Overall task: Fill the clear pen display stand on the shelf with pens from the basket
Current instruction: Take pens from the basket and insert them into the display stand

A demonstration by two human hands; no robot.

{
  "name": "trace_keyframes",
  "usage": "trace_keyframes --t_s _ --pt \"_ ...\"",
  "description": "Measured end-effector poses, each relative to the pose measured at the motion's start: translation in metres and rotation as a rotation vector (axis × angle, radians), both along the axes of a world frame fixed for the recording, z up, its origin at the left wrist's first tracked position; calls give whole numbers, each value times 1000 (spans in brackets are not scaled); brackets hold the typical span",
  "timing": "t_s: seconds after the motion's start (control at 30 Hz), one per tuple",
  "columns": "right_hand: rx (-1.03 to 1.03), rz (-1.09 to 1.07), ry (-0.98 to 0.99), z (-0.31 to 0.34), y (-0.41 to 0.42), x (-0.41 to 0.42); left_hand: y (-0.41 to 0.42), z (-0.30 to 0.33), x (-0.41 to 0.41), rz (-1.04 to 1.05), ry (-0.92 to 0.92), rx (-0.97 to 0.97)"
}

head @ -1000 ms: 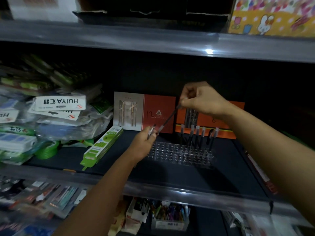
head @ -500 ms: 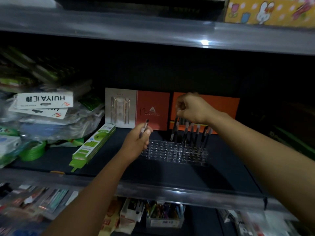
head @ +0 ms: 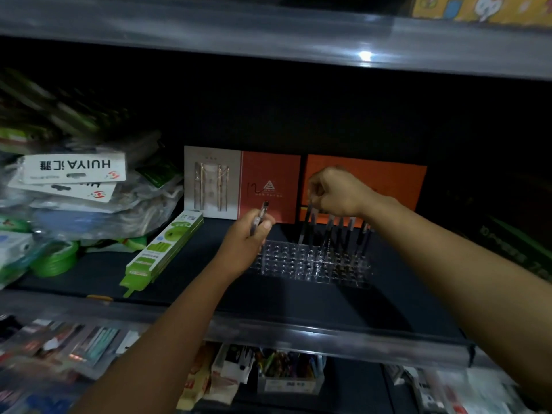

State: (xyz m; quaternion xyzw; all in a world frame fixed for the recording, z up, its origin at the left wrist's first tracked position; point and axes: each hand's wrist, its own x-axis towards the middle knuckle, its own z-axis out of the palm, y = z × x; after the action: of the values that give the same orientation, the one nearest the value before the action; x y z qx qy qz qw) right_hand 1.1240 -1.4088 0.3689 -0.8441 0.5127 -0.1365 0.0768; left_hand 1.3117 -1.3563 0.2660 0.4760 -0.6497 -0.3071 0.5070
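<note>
Your right hand (head: 339, 191) has come down since a second ago. Back then it held a pen slanted in the air; now that pen (head: 307, 225) stands almost straight, its tip going into a hole at the back of the clear pen stand (head: 310, 264). Your fingers are pinched around its top. That looks like one more pen nearly in place.

Your left hand (head: 249, 240) is closed around another pen (head: 260, 216), which pokes up by your thumb. It waits just beside the stand's left end, so it is likely next.

The stand sits on the dark shelf (head: 191, 273), in front of the orange boxes (head: 366, 180). It holds a short row of pens (head: 348, 234) along the back right. Most of its holes are empty, so there is plenty left to fill. The basket is not in view.
</note>
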Motion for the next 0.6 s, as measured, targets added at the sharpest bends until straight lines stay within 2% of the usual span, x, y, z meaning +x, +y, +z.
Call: trace_keyframes --t_s 0.2,0.4,0.6 --pt "-86 -24 -64 12 -2 -5 -2 0 2 18 -9 6" --pt "23 -15 -53 5 2 -4 0 1 -3 0 -10 4" --pt "-9 56 60 -6 -5 0 0 0 -4 -9 -10 17"
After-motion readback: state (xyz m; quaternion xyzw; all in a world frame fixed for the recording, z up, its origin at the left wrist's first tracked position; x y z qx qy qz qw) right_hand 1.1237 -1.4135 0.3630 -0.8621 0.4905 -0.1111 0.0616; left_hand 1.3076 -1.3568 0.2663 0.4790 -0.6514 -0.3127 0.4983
